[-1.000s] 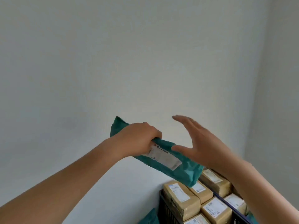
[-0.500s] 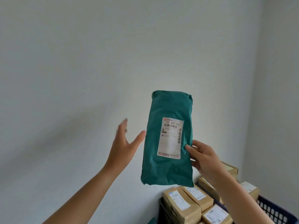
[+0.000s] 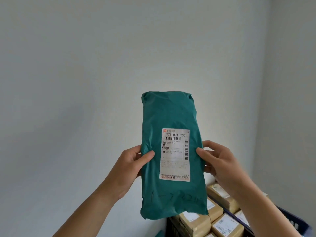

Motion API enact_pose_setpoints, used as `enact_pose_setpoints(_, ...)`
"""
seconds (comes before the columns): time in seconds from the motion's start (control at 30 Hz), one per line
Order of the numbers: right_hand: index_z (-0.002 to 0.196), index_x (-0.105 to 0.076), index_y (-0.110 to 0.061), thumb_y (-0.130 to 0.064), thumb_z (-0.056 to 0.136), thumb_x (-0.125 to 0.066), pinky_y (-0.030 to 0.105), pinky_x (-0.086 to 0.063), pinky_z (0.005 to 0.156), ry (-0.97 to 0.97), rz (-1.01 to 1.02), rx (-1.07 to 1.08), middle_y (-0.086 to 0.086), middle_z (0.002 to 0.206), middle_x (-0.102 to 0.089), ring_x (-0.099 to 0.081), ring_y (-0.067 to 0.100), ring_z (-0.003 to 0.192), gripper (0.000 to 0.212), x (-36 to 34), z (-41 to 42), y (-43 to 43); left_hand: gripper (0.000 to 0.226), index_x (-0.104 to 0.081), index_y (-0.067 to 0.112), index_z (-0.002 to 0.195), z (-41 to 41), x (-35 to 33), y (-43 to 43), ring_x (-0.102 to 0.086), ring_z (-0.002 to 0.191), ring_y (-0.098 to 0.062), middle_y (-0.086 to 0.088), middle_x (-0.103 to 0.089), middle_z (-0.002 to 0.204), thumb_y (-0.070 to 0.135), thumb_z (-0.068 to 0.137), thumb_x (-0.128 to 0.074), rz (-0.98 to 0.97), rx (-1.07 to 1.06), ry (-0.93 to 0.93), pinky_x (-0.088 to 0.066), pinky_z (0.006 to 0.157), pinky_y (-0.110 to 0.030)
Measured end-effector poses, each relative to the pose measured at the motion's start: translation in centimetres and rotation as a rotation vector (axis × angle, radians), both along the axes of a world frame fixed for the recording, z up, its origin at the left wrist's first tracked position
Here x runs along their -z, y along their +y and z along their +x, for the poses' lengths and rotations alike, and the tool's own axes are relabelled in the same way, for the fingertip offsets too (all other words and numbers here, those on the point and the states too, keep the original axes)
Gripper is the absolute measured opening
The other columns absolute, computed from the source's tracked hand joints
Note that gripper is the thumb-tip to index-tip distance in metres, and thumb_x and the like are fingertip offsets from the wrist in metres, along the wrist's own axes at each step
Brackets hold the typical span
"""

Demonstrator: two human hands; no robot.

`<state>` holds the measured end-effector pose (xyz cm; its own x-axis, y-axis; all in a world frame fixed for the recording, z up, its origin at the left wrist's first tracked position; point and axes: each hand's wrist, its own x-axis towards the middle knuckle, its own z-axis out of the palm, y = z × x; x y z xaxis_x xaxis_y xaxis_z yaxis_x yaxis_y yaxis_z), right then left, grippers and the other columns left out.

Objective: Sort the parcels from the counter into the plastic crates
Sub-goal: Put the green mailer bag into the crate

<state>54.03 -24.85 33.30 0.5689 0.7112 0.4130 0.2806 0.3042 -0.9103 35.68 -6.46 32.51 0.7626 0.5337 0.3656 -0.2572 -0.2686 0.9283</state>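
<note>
While both hands hold it up in the air, the green parcel (image 3: 172, 115) stands upright between them, a soft plastic mailer with its face turned toward the camera. A white shipping label (image 3: 175, 154) with barcodes and printed text sits on that face at the level of the hands, and faint dark handwriting (image 3: 174, 199) runs across the bag below them. The left hand (image 3: 131, 166) grips the parcel's left edge, with the left thumb (image 3: 147, 155) pressed on the front beside the label and the fingers curled round behind. The right hand (image 3: 220, 161) grips the opposite edge the same way, with the right thumb (image 3: 201, 152) on the front just beside the label and the fingers wrapped behind. Below the right hand and forearm, a dark blue plastic crate (image 3: 294, 221) holds brown parcels (image 3: 225, 226) packed close together, each with a white label on top; the bottom of the green parcel hides part of them. Under the left forearm, at the lower edge of view, a small green corner (image 3: 160, 234) shows, too little to tell what it is. Behind the hands rises a plain pale wall (image 3: 102, 65), which meets a second wall in a corner beyond the right hand.
</note>
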Motion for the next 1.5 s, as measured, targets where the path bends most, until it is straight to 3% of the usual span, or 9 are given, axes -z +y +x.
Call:
enact_pose_setpoints(0.2, 0.113, -0.063, 0.001, -0.028, 0.092, -0.06, 0.034, -0.065, 0.072, -0.078, 0.164, -0.065, 0.021, 0.102, -0.079, -0.078, 0.036, 0.095, 0.036, -2.5, -3.2, -3.1, 0.029, -0.073, 0.01, 0.123, -3.2, -3.0, -2.0, -0.075, 0.11, -0.029, -0.01, -0.078, 0.117, 0.019, 0.099, -0.06, 0.096, 0.047, -0.171, -0.063, 0.092, -0.039)
enact_pose_setpoints(0.47, 0.104, -0.069, -0.006, -0.033, 0.085, -0.065, 0.04, -0.066, 0.072, -0.147, 0.263, -0.082, 0.022, 0.102, -0.079, -0.078, 0.038, 0.092, 0.033, -3.9, -5.6, -4.5, 0.024, -0.078, 0.02, 0.114, -5.6, -4.2, -2.6, -0.074, 0.112, -0.034, -0.013, -0.077, 0.118, 0.023, 0.097, -0.062, 0.186, 0.094, -0.253, -0.062, 0.094, -0.048)
enact_pose_setpoints(0.73, 0.091, -0.077, -0.021, -0.031, 0.084, -0.064, 0.033, -0.065, 0.068, -0.166, 0.318, -0.098, 0.02, 0.099, -0.079, -0.079, 0.034, 0.087, 0.017, -4.3, -7.0, -3.9, 0.024, -0.078, 0.022, 0.113, -7.2, -4.3, -2.2, -0.074, 0.113, -0.033, -0.011, -0.077, 0.119, 0.025, 0.097, -0.06, 0.227, 0.081, -0.268, -0.061, 0.095, -0.051)
enact_pose_setpoints(1.0, 0.103, -0.07, -0.01, -0.033, 0.087, -0.064, 0.038, -0.066, 0.072, -0.173, 0.253, -0.107, 0.02, 0.104, -0.079, -0.078, 0.038, 0.094, 0.029, -3.3, -7.4, -1.6, 0.02, -0.076, 0.018, 0.117, -8.2, -3.1, -0.1, -0.073, 0.114, -0.032, -0.01, -0.077, 0.121, 0.023, 0.101, -0.065, 0.187, 0.081, -0.25, -0.062, 0.094, -0.044)
enact_pose_setpoints(1.13, 0.108, -0.067, -0.009, -0.042, 0.09, -0.069, 0.042, -0.066, 0.077, -0.164, 0.188, -0.093, 0.018, 0.105, -0.079, -0.077, 0.036, 0.098, 0.038, -2.5, -7.1, 0.3, 0.031, -0.071, 0.013, 0.125, -7.8, -2.4, 1.6, -0.073, 0.115, -0.027, -0.007, -0.078, 0.12, 0.023, 0.098, -0.059, 0.147, 0.058, -0.21, -0.062, 0.096, -0.04)
enact_pose_setpoints(1.33, 0.112, -0.063, -0.003, -0.019, 0.103, -0.056, 0.052, -0.064, 0.084, -0.092, 0.018, 0.029, 0.018, 0.098, -0.08, -0.077, 0.033, 0.097, 0.02, -0.2, -5.4, 5.1, 0.025, -0.07, 0.015, 0.127, -5.3, 0.0, 5.4, -0.075, 0.11, -0.024, -0.004, -0.079, 0.117, 0.016, 0.107, -0.055, 0.098, -0.004, -0.054, -0.06, 0.1, -0.047)
enact_pose_setpoints(1.5, 0.116, -0.062, -0.002, -0.016, 0.107, -0.054, 0.055, -0.063, 0.089, -0.005, -0.084, 0.072, 0.017, 0.102, -0.079, -0.075, 0.037, 0.102, 0.019, 2.0, -4.1, 7.1, 0.025, -0.07, 0.016, 0.128, -3.4, 2.3, 7.3, -0.075, 0.111, -0.027, -0.004, -0.079, 0.118, 0.017, 0.107, -0.056, 0.016, 0.004, 0.015, -0.06, 0.099, -0.047)
